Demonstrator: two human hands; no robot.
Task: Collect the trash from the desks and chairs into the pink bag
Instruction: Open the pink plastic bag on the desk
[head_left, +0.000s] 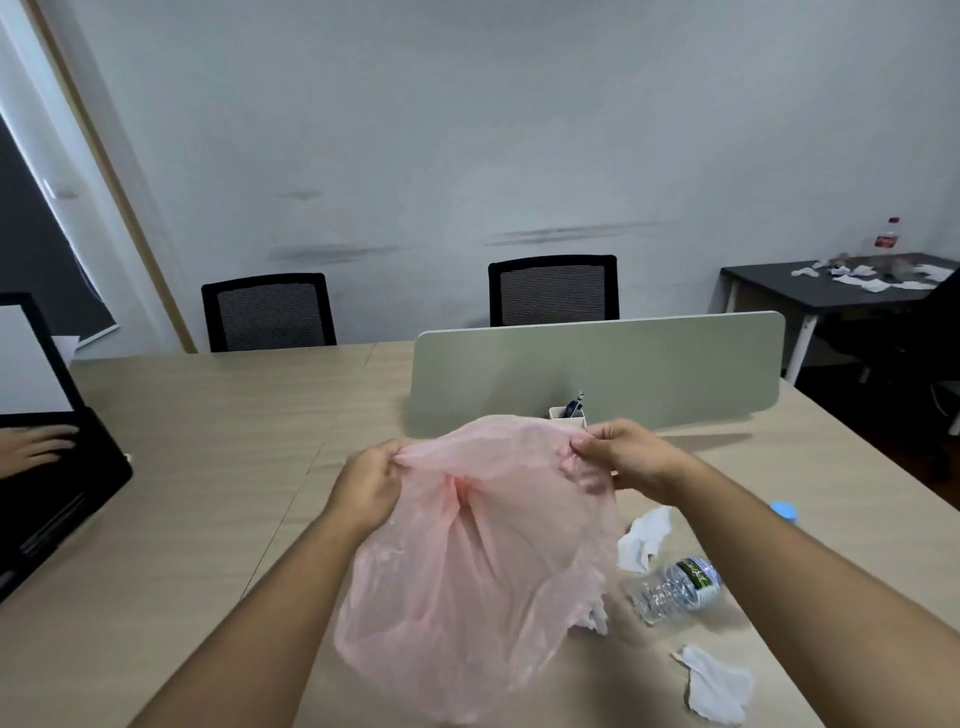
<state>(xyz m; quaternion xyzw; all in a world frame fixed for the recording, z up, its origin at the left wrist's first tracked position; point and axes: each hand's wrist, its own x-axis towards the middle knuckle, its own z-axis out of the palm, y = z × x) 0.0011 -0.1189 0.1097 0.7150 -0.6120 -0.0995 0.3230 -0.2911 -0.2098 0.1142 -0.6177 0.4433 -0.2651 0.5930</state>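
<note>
Both hands are closed on the bag, which hangs in the lower middle of the frame: the left hand pinches the rim at one side, the right hand pinches it at the other, and the thin pink film is stretched between them with its body sagging onto the counter. Nothing shows clearly through the film, so the bag looks empty, and the collecting seems hardly begun; the step in hand is likely getting the mouth open. All the trash in view is still out. In the lower right lie a crumpled tissue, a clear bottle on its side just below it, and a second tissue near the bottom edge. A blue cap peeks out beyond the right forearm. In the upper right a dark counter carries scattered white scraps and a red-labelled bottle. The seats of the two chairs in the middle distance are hidden, so whether anything waits there cannot be told. What is left, then, is nearly everything: the near litter first, then the far counter.
</note>
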